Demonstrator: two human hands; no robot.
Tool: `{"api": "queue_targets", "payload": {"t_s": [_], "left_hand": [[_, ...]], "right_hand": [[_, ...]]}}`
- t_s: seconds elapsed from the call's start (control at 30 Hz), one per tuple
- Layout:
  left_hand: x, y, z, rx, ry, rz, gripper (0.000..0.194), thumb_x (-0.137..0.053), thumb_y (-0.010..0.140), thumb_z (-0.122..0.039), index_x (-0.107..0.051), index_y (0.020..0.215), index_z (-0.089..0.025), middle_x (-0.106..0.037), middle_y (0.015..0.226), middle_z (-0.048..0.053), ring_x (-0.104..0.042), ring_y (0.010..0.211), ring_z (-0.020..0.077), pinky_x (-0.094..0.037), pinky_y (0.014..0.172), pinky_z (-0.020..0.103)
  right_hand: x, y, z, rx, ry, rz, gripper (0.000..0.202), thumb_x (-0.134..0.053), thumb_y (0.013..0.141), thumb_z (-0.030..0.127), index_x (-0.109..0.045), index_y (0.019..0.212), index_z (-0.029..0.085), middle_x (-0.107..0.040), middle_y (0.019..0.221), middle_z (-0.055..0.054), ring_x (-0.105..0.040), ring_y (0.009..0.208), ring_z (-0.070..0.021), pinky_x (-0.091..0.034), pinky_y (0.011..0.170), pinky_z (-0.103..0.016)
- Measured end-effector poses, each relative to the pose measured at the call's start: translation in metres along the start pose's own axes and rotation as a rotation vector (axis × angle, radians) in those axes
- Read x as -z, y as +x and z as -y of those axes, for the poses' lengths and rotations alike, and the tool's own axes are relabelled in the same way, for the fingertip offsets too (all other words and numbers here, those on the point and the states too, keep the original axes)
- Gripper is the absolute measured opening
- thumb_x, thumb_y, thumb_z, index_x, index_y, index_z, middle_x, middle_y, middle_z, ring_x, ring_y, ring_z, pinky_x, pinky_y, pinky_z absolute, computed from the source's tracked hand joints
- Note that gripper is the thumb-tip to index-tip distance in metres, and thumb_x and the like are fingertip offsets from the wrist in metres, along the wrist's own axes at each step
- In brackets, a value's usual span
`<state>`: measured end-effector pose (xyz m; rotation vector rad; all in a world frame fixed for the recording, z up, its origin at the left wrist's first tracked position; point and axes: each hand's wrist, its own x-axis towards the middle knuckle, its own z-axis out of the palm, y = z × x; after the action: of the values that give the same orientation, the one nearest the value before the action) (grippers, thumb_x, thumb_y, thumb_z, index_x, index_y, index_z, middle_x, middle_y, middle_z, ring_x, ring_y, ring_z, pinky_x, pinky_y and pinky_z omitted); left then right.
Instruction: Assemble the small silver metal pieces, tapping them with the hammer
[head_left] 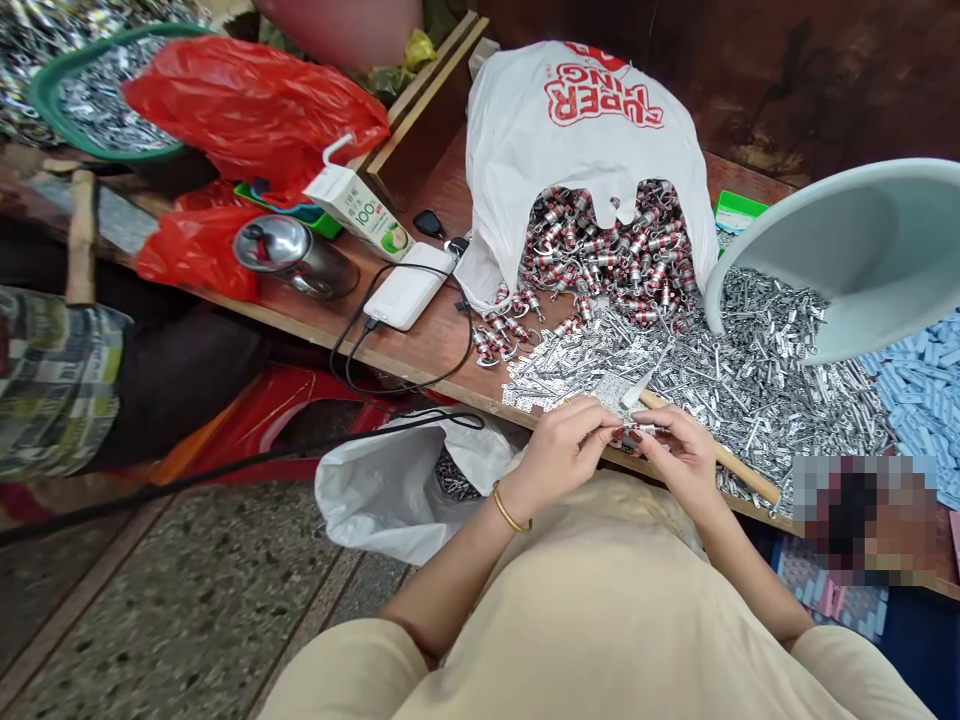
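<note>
Both my hands meet at the table's front edge. My left hand [568, 447], with a gold bangle at the wrist, pinches one end of a small metal part [628, 434] with red on it. The other end of that part is between the fingertips of my right hand [681, 452]. Just beyond my fingers lie a heap of small silver metal pieces [780, 385], a white-tipped tool [643, 382] and a wooden handle [739, 468]. Behind them, red and silver assembled parts [600, 255] spill out of a white plastic bag [559, 140].
Left on the table are a power bank [409, 292] with a black cable, a drink carton [360, 212], a metal cup [300, 262] and red bags [255, 105]. A grey basin [862, 240] tilts at right. An open white sack [375, 490] stands below. Another person sits at left.
</note>
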<state>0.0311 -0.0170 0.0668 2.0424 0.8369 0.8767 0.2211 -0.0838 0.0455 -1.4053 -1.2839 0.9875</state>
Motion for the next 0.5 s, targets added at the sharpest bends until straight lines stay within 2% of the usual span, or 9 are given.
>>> {"api": "queue_targets", "payload": {"t_s": [0.13, 0.3, 0.4, 0.5], "left_hand": [[0.009, -0.001, -0.004, -0.086, 0.07, 0.079, 0.021, -0.049, 0.099, -0.015, -0.068, 0.09, -0.017, -0.068, 0.081, 0.004, -0.061, 0.078, 0.0166, -0.047, 0.072, 0.028], [0.012, -0.004, -0.001, -0.162, 0.01, 0.077, 0.023, -0.048, 0.099, -0.014, -0.07, 0.093, -0.018, -0.07, 0.078, 0.005, -0.062, 0.076, 0.0164, -0.048, 0.073, 0.029], [0.005, -0.008, -0.001, -0.135, -0.053, 0.001, 0.02, -0.054, 0.098, -0.017, -0.072, 0.093, -0.019, -0.07, 0.079, 0.005, -0.063, 0.078, 0.0168, -0.049, 0.075, 0.031], [-0.011, -0.014, -0.002, 0.014, -0.204, -0.15, 0.012, -0.061, 0.096, -0.023, -0.072, 0.093, -0.019, -0.07, 0.09, 0.006, -0.065, 0.088, 0.018, -0.052, 0.081, 0.032]], "right_hand": [[0.0, -0.003, 0.001, 0.084, -0.029, 0.012, 0.017, -0.069, 0.092, 0.032, -0.076, 0.106, 0.027, -0.07, 0.092, -0.005, -0.065, 0.08, -0.0186, -0.06, 0.061, -0.032], [0.007, -0.001, 0.01, 0.11, 0.022, 0.083, 0.011, -0.072, 0.09, 0.027, -0.076, 0.1, 0.028, -0.07, 0.088, -0.004, -0.064, 0.079, -0.0176, -0.058, 0.059, -0.029], [0.008, -0.001, 0.014, 0.137, 0.021, 0.052, 0.009, -0.074, 0.087, 0.026, -0.078, 0.095, 0.028, -0.07, 0.085, -0.003, -0.064, 0.077, -0.0175, -0.056, 0.059, -0.029], [-0.003, -0.005, 0.011, 0.063, 0.147, -0.046, 0.007, -0.077, 0.085, 0.028, -0.078, 0.091, 0.027, -0.068, 0.082, -0.002, -0.063, 0.071, -0.0163, -0.057, 0.058, -0.03]]}}
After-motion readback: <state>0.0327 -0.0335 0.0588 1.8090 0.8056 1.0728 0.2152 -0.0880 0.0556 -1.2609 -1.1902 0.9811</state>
